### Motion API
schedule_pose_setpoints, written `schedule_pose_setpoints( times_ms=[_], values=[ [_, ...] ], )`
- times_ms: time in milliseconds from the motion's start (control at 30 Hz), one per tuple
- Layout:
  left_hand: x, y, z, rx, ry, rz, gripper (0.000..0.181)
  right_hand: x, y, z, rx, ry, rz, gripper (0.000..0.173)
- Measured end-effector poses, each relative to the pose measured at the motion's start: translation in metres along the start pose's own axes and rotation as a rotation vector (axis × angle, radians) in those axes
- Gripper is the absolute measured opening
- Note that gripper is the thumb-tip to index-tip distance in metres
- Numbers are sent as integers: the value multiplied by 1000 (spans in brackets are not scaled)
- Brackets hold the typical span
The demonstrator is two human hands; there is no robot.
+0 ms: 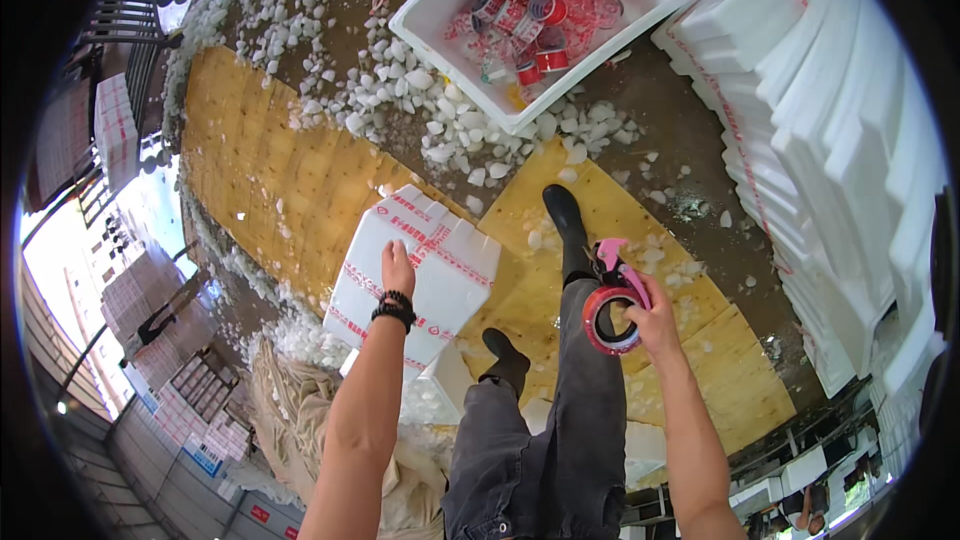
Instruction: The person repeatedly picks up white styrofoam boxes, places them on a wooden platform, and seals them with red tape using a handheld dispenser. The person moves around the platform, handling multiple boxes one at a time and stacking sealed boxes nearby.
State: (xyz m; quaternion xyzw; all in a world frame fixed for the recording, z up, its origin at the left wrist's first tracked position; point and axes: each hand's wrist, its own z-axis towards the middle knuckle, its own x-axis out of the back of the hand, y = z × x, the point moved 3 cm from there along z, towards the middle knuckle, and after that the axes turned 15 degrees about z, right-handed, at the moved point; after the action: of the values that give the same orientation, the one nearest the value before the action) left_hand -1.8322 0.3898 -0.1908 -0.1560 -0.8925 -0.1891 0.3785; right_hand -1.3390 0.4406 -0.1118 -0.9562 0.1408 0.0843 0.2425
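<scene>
My right hand (654, 322) grips a pink tape dispenser (611, 259) by its handle. A roll of red printed packing tape (592, 315) is mounted on it, in front of my right leg. My left hand (397, 268), seen nearly edge-on with fingers extended, is over the top of a white polystyrene foam box (457, 285) and holds nothing. Whether it touches the lid is hard to tell. Strips of red-printed tape (435, 238) cross on the box, which stands on yellow plywood sheeting (277, 172).
An open foam bin (442, 52) holds tape rolls and cores (551, 60). Ice chunks (457, 127) litter the wet floor. Stacked foam pieces (817, 135) rise at right. Beige cloth (289, 390) lies at lower left. Two people, one at far left (155, 324), one at lower right (810, 514), are in the background.
</scene>
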Motion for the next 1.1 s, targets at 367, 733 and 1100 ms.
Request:
schedule_pose_setpoints(
  times_ms=[367,733,1100],
  values=[
    [-48,-328,113,29,450,561,78,-185,278,365,32,-539,-895,64],
    [-83,-430,150,-300,515,516,63,-389,397,525,298,-1044,-1046,73],
    [162,-781,319,-1,44,-153,76,-42,689,237,57,286,-255,71]
  ],
)
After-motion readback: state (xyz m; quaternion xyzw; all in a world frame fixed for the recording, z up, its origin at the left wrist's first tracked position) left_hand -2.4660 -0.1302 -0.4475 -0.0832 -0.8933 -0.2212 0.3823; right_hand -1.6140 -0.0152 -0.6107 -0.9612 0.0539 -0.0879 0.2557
